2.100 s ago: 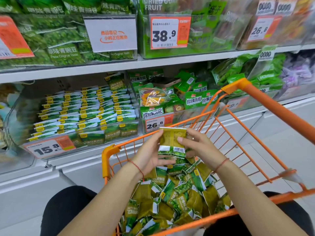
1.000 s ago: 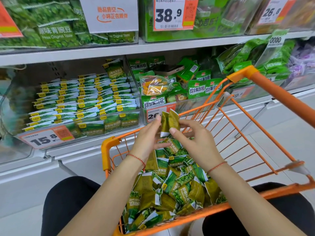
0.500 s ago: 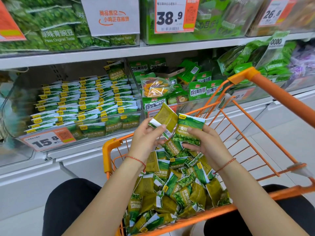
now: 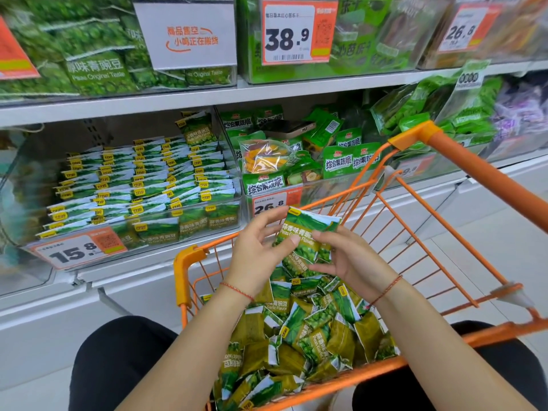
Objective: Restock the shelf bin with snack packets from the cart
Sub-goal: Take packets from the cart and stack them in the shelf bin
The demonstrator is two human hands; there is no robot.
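Above the orange cart (image 4: 462,179) I hold a small stack of green garlic-pea snack packets (image 4: 305,232), printed side facing me. My left hand (image 4: 261,247) pinches the stack's left side with thumb on the front and fingers behind. My right hand (image 4: 344,259) grips the right and lower edge. Several more green packets (image 4: 299,342) lie heaped in the cart below. The clear shelf bin (image 4: 89,247) with the 15.8 tag stands to the left, filled with neat rows of the same packets (image 4: 148,176).
A neighbouring bin (image 4: 296,161) of green vegetable-crisp bags, tagged 26.8, sits right behind the cart's far rim. An upper shelf (image 4: 267,90) carries larger green bags and price signs. My dark-trousered knees flank the cart at the bottom.
The two packets held apart half a second ago are now pressed together into one stack, face toward me. Both hands have drifted slightly right over the cart.
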